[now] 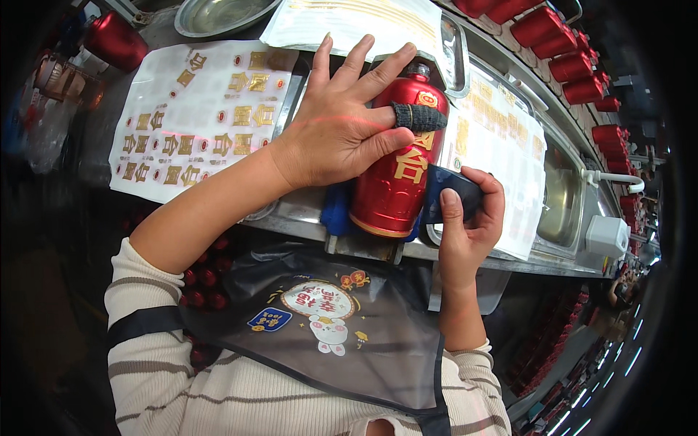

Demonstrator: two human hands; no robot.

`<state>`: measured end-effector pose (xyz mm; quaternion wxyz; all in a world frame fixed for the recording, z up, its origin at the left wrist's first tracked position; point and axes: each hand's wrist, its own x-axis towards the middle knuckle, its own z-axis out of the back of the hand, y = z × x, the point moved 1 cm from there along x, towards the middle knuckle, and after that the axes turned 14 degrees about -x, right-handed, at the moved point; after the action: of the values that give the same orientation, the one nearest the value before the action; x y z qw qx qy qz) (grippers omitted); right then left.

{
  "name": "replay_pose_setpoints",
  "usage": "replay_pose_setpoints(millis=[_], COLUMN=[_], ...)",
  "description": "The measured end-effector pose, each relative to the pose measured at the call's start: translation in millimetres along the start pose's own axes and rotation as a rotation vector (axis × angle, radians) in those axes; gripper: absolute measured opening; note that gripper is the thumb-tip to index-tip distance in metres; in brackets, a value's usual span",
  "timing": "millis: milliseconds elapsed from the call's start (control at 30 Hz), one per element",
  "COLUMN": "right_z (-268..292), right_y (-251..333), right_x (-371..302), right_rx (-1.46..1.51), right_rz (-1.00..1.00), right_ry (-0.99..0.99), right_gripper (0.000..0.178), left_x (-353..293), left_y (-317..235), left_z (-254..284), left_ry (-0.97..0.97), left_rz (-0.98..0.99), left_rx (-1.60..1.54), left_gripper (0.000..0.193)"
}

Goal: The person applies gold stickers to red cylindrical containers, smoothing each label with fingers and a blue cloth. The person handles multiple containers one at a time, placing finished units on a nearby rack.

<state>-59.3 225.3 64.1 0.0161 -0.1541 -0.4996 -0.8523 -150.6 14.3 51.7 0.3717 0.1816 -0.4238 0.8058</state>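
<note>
A red metallic bottle (385,200) with gold raised characters lies on a blue-padded rest (337,207), its neck pointing away from me. My left hand (334,131) reaches across it with fingers spread. The index finger wears a dark knitted finger sleeve (420,117) and, with the thumb, rests on the bottle's upper side. In my right hand (469,229), a dark blue scraper-like pad (445,195) is pinched between thumb and fingers, against the bottle's lower right side. Its exact kind is unclear.
White sheets with gold character stickers lie to the left (189,83) and right (502,203). Another sheet (313,25) is behind the bottle, near a metal bowl (196,29). A sink (563,218) with a white tap (614,178) is at right. Red bottles (571,65) line the far right.
</note>
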Motion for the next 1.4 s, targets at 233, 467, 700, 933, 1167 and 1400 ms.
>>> replay_pose_setpoints(millis=[233,467,700,933,1167,1400], right_z=[18,18,-1,-10,17,20], right_y=[-4,9,23,47,47,20], right_x=[9,12,52,94,48,14], right_rx=[0.040,0.013,-0.179,-0.636,-0.455,-0.146], right_rz=[-0.021,0.099,0.314,0.999,0.873,0.300], right_ry=[0.032,0.020,0.128,0.145,0.329,0.223], right_gripper=[0.033,0.040,0.024,0.033,0.026,0.025], left_x=[-12,-35,19,-22,-39,-30], left_y=[-29,-32,10,-8,-43,-48], left_z=[0,2,-1,3,-9,-16], left_ry=[0.096,0.080,0.001,-0.285,-0.362,-0.361], left_rz=[-0.009,0.058,0.125,0.549,0.729,0.800], left_rx=[0.042,-0.003,-0.010,-0.572,-0.948,-1.227], left_gripper=[0.041,0.039,0.045,0.041,0.042,0.046])
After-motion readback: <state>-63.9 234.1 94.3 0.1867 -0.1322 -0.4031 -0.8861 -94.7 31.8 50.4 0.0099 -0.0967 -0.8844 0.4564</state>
